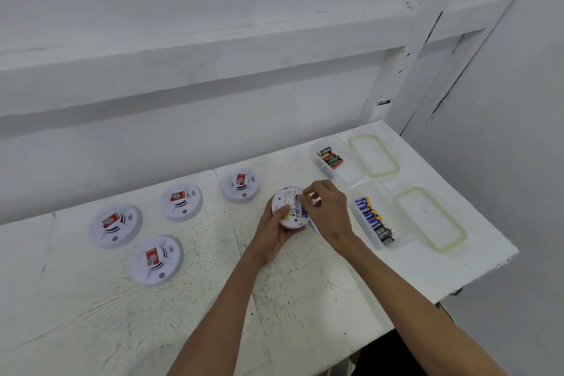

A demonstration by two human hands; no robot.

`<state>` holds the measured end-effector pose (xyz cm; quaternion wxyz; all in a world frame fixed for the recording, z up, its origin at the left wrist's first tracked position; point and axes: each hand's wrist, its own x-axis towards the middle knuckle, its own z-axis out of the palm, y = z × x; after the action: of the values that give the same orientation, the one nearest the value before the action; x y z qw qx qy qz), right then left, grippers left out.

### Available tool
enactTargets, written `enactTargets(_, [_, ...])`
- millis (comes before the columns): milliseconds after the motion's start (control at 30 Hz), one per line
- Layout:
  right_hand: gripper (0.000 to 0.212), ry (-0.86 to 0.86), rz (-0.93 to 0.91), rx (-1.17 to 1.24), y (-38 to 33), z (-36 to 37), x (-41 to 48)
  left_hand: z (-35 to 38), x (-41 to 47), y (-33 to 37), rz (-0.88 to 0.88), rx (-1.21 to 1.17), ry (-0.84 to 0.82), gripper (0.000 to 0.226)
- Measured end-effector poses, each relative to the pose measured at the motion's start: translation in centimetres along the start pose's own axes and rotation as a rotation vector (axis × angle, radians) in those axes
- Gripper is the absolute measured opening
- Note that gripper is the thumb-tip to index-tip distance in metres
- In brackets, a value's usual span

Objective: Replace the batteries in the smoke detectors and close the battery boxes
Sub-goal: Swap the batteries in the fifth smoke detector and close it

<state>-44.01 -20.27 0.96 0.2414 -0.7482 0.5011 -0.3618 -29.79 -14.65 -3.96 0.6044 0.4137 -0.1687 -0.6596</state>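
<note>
White tabletop point(305, 299), scuffed. Left hand point(276, 230) cups a round white smoke detector point(288, 207) from below, back side up, thumb pressed across its printed label. This detector sits toward the far edge, right of centre, just off the surface or resting on it; cannot tell which. Right hand point(328, 210) reaches over it, fingertips pinched together at the open battery bay; what they pinch is too small to make out. A blue patch shows in the bay.

Four more detectors lie face up on the left half, each with a red sticker: one near the far edge point(240, 185), one left of it point(181, 201), one further left point(116, 226), one nearer the front point(156, 260).

Along the right edge, two clear boxes: the far box point(325, 169) holds a few batteries with red, green and black wraps point(330, 157); the near box point(364, 223) holds a row of blue and black batteries point(374, 220). A green-rimmed lid lies beside each, far lid point(374, 156) and near lid point(432, 218).
</note>
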Motion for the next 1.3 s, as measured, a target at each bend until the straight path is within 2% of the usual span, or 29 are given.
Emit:
enactTargets(333, [0.021,-0.085,-0.216,-0.353,0.3,1.0,-0.7,-0.1,-0.2,-0.1,0.022,-0.048,-0.016,0.043])
enactTargets(433, [0.032,-0.149,-0.352,-0.603,0.8,1.6,-2.0,-0.1,-0.3,0.1,0.021,-0.067,-0.017,0.042])
enactTargets(567, [0.034,-0.056,-0.418,-0.684,0.9,1.7,-2.1,-0.1,-0.5,0.1,0.02,-0.054,-0.009,0.041])
enactTargets(667, [0.029,-0.105,-0.304,-0.591,-0.1,1.1,-1.3,-0.1,-0.5,0.0,0.019,-0.064,-0.004,0.04])
enactTargets(733, [0.032,-0.14,-0.124,-0.399,-0.6,-0.2,0.2,0.1,-0.6,0.2,0.009,-0.068,0.013,0.038])
enactTargets(833, [0.022,0.006,0.043,-0.186,-0.5,-2.6,3.8,0.2,-0.4,0.4,-0.001,-0.07,0.019,0.033])
enactTargets(933, [0.021,0.063,0.177,-0.201,1.0,-4.0,7.8,0.2,-0.5,0.3,-0.013,-0.07,0.023,0.035])
enactTargets(1100, [0.029,-0.177,0.397,-0.282,5.0,-3.8,12.2,0.3,-0.4,0.1,-0.013,-0.071,0.055,0.04])
enactTargets(1300, [0.027,-0.359,0.363,-0.316,6.4,-3.1,13.2,0.5,-0.4,0.4,-0.015,-0.061,0.05,0.038])
